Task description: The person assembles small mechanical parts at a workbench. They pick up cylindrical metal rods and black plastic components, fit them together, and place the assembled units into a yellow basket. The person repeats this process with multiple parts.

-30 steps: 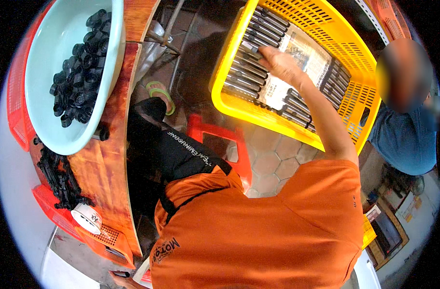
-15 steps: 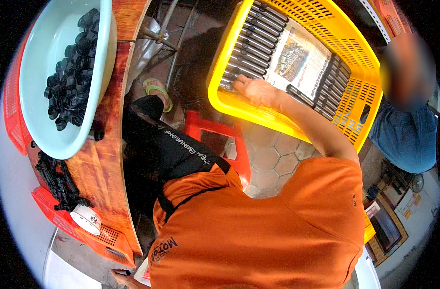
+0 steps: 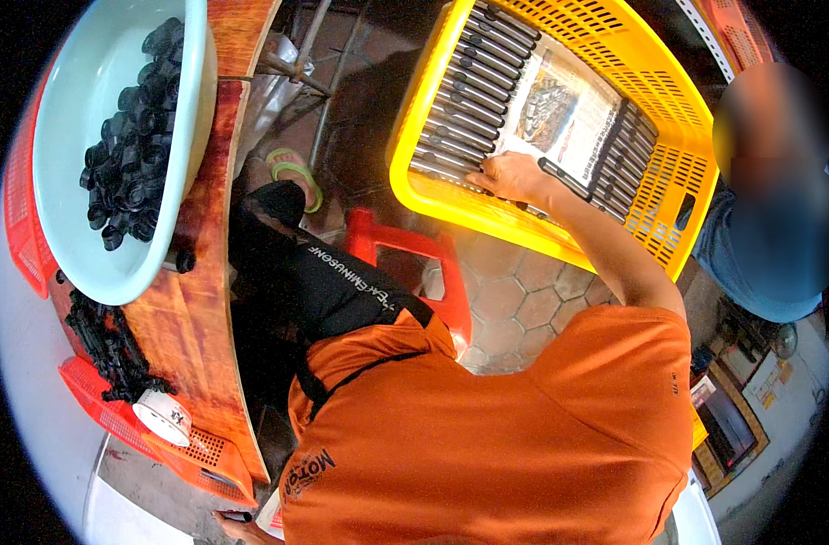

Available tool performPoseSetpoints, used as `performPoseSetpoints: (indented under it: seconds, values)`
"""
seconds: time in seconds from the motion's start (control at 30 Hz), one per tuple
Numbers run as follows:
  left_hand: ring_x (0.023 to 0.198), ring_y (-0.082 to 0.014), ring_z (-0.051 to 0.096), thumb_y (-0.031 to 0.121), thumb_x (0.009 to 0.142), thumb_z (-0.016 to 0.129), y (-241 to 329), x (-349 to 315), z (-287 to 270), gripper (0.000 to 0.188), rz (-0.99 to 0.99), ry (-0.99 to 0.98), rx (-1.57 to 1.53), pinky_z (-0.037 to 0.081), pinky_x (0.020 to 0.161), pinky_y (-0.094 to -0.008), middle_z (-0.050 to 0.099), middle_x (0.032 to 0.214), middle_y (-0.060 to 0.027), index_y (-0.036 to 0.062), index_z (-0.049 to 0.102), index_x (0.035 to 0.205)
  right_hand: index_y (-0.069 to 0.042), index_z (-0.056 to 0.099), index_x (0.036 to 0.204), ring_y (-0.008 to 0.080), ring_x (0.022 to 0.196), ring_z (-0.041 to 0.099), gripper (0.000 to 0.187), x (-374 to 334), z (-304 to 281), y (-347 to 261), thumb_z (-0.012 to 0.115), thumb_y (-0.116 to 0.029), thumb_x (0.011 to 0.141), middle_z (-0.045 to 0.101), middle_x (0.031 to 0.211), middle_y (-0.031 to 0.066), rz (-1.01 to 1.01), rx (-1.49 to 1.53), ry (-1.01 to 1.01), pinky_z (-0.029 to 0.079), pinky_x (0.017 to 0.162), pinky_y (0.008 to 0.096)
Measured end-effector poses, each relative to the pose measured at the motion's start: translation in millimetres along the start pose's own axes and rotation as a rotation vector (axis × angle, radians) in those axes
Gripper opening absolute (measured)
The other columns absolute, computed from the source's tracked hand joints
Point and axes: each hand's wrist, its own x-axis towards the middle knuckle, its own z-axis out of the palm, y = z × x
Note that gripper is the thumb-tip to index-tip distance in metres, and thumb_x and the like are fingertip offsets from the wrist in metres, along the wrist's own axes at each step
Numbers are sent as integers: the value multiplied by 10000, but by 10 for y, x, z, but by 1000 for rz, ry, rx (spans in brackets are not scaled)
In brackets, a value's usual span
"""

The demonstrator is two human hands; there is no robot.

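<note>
My right hand [image 3: 516, 177] reaches into a yellow perforated crate [image 3: 398, 173]. Its fingers are curled down at the ends of dark, glossy tubes [image 3: 460, 136] lying side by side in a row. My wrist and palm hide whatever is between the fingers. Under the forearm another dark tube partly shows. At the lower left edge, my left hand [image 3: 243, 527] is closed around a short black tube [image 3: 237, 516]; most of that hand is cut off. Printed paper [image 3: 569, 113] lies in the crate between the left row and a second row of tubes [image 3: 628, 163].
A light blue basin [image 3: 69, 200] of black ring-shaped parts [image 3: 137, 136] stands on the wooden table [image 3: 183, 318]. Black pieces [image 3: 110, 350], a white cup [image 3: 163, 416] and orange baskets [image 3: 210, 463] are nearby. A red stool [image 3: 451, 272] stands below the crate. Another person [image 3: 759, 236] is at right.
My right hand has drawn back a little to the right inside the crate, uncovering tube ends at the left row. My left hand has shifted slightly and still holds the black tube.
</note>
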Motion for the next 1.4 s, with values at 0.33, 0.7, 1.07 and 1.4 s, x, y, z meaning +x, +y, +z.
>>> performPoseSetpoints:
  seconds: [0.33, 0.7, 1.07, 1.4]
  values:
    - [484, -134, 401, 411, 897, 593, -43, 34, 28, 408, -11, 19, 14, 338, 461, -320, 431, 572, -3, 114, 466, 648, 54, 689, 950, 328, 937, 651, 839, 0, 111, -162, 468, -741, 793, 671, 964, 224, 355, 421, -59, 489, 785, 419]
    - [485, -136, 399, 419, 902, 581, -162, 92, -36, 414, -22, 51, 21, 340, 465, -329, 425, 570, -5, 116, 465, 644, 39, 680, 1006, 339, 981, 646, 788, -26, 68, -191, 569, -704, 768, 667, 1012, 230, 425, 580, -49, 488, 832, 410]
    - [497, -152, 418, 461, 912, 555, 21, -32, 60, 471, 26, 62, 21, 358, 477, -350, 441, 576, -22, 93, 472, 630, 65, 697, 840, 268, 783, 658, 694, -73, 157, -253, 628, -624, 780, 676, 828, 187, 433, 720, 32, 478, 685, 410]
    - [537, -174, 458, 476, 909, 556, 508, -229, 130, 494, 194, 123, -25, 386, 509, -359, 482, 609, -48, 55, 514, 653, 96, 686, 855, 329, 886, 659, 838, 76, 277, -12, 524, -722, 774, 671, 889, 251, 376, 646, -64, 483, 764, 418]
